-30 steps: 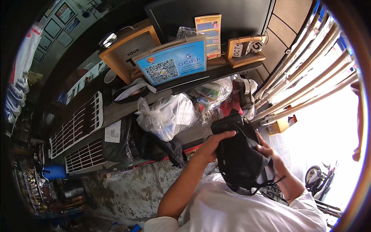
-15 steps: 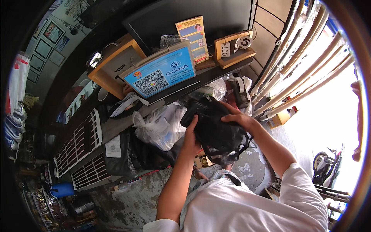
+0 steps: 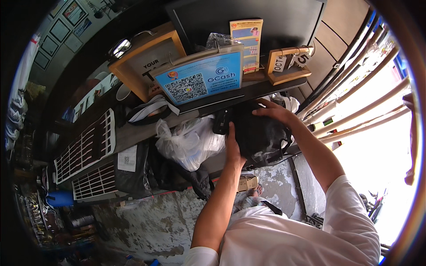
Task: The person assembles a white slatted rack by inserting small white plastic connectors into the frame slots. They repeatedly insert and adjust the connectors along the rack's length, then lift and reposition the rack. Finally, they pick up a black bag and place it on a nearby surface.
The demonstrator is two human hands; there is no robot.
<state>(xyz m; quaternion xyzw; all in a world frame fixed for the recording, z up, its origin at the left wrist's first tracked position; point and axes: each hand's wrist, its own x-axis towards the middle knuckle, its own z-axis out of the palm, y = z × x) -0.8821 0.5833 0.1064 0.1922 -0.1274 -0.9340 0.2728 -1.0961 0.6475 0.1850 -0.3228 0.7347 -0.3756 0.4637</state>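
Note:
A black bag (image 3: 264, 135) with dangling straps is between my two hands, just in front of the shelf. My left hand (image 3: 235, 148) grips its left side, thumb pointing up. Beside that thumb is a small dark rectangular piece (image 3: 221, 122); whether it belongs to the bag I cannot tell. Over the bag's upper right lies my right hand (image 3: 273, 113), its fingers curled onto the fabric. A tied, clear plastic bag (image 3: 191, 139) with pale contents sits to the left of the black bag.
Along the counter stand a blue sign with a square code (image 3: 199, 80), a wooden frame (image 3: 117, 73), a wooden calendar stand (image 3: 288, 80) and a dark monitor (image 3: 266, 11). Long poles (image 3: 355, 108) lean at the right. A small cardboard box (image 3: 247, 183) is on the floor by my foot.
Both hands have carried the black bag forward, toward the shelf and slightly right in the room. My view has shifted too, so the signs appear larger and farther right.

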